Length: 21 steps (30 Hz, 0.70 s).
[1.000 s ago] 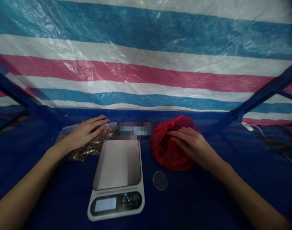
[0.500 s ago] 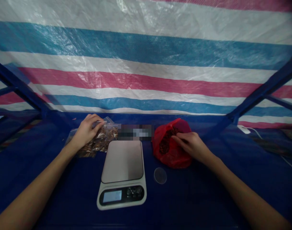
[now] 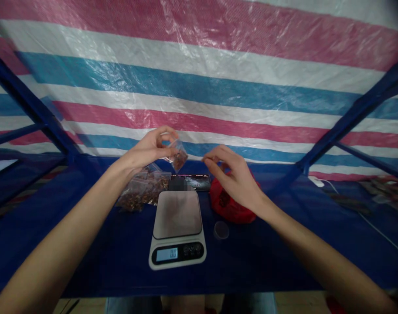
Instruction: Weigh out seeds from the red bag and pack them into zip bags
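My left hand [image 3: 159,144] is raised over the back of the table, pinching a small clear zip bag [image 3: 179,159] with brown bits inside. Level with it on the right, my right hand [image 3: 229,174] has thumb and fingertips pressed together; whatever they may hold is too small to name. Below that hand sits a red plastic bag [image 3: 238,213] with dark reddish-brown pieces in its mouth, partly hidden by the hand. Several filled clear bags [image 3: 141,192] lie in a pile below my left hand. Between the piles stands a kitchen scale [image 3: 178,216], its display reading 0.0.
A small round clear lid or dish [image 3: 221,230] lies right of the scale. Behind the scale is a dark flat object [image 3: 200,182], partly blurred. Blue metal braces [image 3: 342,126] flank the table, and a striped plastic sheet [image 3: 199,87] hangs behind. A white cable [image 3: 375,229] runs at right.
My left hand has lifted a small bag off the pile and moved right. My right hand has come up out of the red bag, toward the left. The view has tilted down slightly.
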Motion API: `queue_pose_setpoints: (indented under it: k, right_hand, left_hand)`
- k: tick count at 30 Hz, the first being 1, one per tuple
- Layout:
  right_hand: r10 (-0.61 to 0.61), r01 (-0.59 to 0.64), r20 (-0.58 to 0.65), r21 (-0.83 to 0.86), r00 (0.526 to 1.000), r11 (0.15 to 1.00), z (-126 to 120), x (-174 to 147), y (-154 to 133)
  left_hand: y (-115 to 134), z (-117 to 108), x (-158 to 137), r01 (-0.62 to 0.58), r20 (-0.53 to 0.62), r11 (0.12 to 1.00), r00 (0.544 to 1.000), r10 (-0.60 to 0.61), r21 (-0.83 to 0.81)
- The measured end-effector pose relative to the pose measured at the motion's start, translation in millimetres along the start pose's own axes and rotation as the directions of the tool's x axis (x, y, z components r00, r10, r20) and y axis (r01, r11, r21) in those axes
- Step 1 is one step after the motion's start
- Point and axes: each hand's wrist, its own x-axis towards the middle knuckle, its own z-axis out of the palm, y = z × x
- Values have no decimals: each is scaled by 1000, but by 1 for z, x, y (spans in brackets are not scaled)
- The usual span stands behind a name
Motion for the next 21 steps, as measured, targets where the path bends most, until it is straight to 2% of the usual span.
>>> queue_pose_setpoints:
  k: [2,4,7,9,14,18,21]
  right_hand:
    - [7,-7,3,155,1000,988,13,32,-8]
    - [51,-35,-60,247,997,968,22,55,-5]
    - [109,-60,-180,256,978,965,30,68,10]
    - [142,-90,-195,251,970,964,32,65,22]
    - [140,-119,-99,194,985,974,37,55,47]
    - [180,-182,25,134,983,974,38,58,58]
    - [224,-229,67,82,972,970,41,57,63]
  left_hand:
    - [18,12,15,-15,152,998,988,25,-65]
    - [28,22,25,-51,203,991,976,76,-127]
    - [23,30,33,-86,139,971,983,120,-224]
    - [10,31,37,-66,103,954,990,100,-293]
    - [-23,31,45,80,113,941,993,-45,-330]
    - [-35,33,49,162,109,963,984,-141,-215]
    - [-42,34,52,172,103,980,982,-161,-103]
